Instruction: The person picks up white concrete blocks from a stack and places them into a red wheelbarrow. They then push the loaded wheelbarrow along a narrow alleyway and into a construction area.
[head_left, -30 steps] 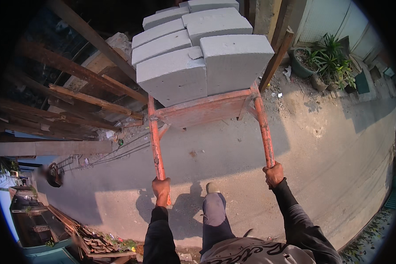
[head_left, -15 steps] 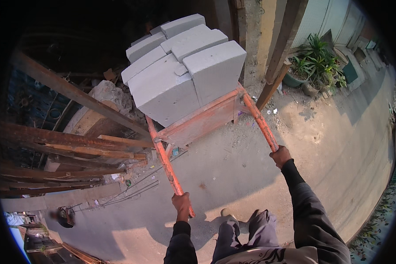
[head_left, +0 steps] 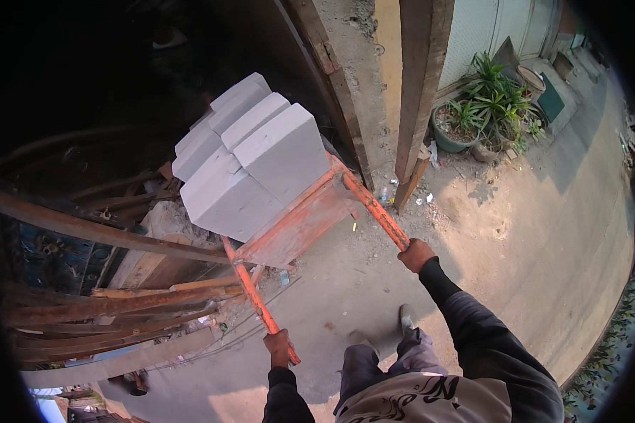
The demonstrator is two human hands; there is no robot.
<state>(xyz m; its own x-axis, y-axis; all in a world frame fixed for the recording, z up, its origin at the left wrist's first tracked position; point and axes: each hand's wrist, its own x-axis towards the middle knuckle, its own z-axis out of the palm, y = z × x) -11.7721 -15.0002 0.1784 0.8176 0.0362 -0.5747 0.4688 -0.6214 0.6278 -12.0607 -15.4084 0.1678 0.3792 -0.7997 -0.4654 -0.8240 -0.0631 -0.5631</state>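
Observation:
A handcart [head_left: 296,218] with an orange frame stands in front of me, its front end inside a dark opening. Stacked on it are several pale grey blocks [head_left: 279,151], tilted a little to the left. My left hand [head_left: 279,347] is closed round the end of the left orange handle [head_left: 254,296]. Further out and to the right, my right hand [head_left: 418,255] grips the other handle [head_left: 377,210] near its end. The cart's wheel is hidden beneath the load.
Rusty beams and planks [head_left: 120,310] lean at the left, beside a rubble lump [head_left: 173,222]. Right of the cart rise wooden posts [head_left: 420,92] and a concrete column [head_left: 360,77]. Potted plants [head_left: 490,106] stand by the wall. A person [head_left: 130,382] is at lower left.
The loaded cart has moved forward into the dark opening and swung left. Both hands keep their hold on the handles; the right hand has shifted left in view.

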